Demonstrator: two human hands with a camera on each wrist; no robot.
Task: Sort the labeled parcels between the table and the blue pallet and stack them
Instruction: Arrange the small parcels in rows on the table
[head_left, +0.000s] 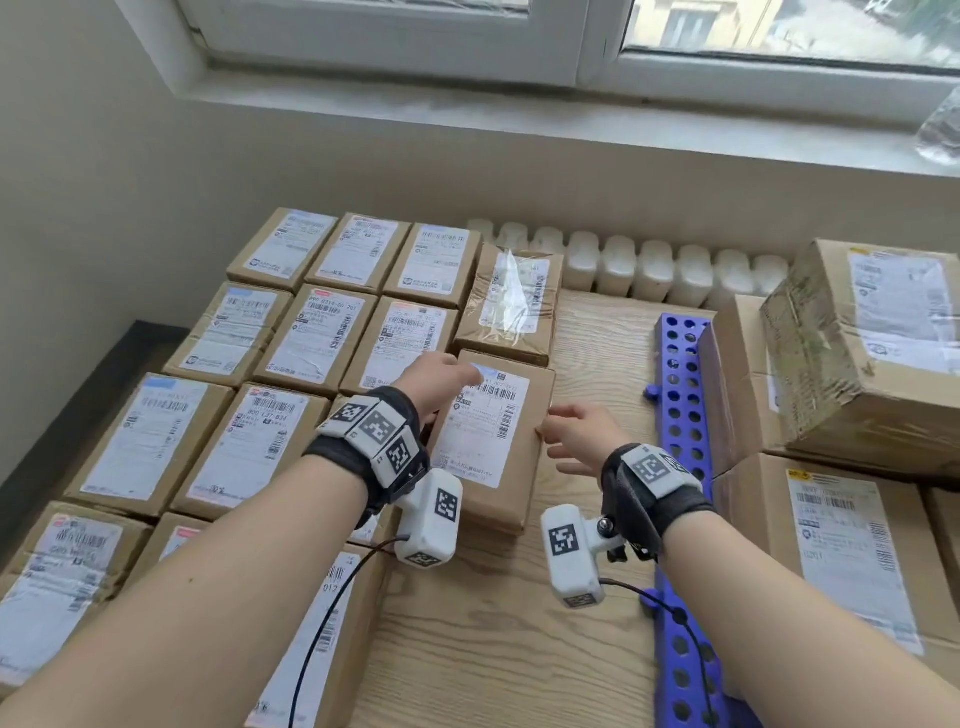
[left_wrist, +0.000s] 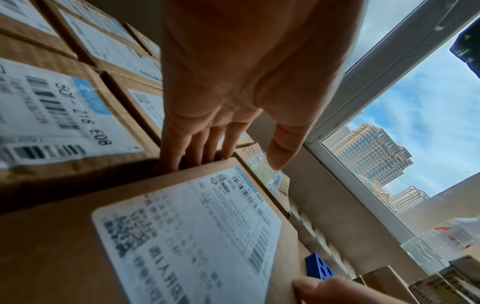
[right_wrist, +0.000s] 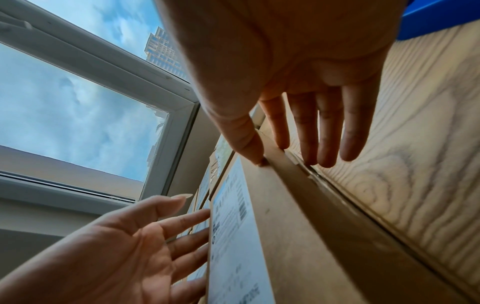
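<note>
Item: labeled parcel (head_left: 491, 431), centre frame on the wooden desk (head_left: 498, 649), flanked by my left hand (head_left: 434, 382) and right hand (head_left: 582, 436), both spread with straight fingers against its sides; step: squaring it up; next: clamp and lift.

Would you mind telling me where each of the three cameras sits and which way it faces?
Head: worn on the head, looking forward and down at the table, its rows of labeled parcels and the blue pallet; both forearms, the left hand and right hand show.
Left wrist: looks along the left palm to straight fingers against the center parcel side; window beyond.
Right wrist: looks along the right palm; thumb on that parcel's top edge.
Shared: all three show the center parcel; each wrist view catches part of the other hand.
</note>
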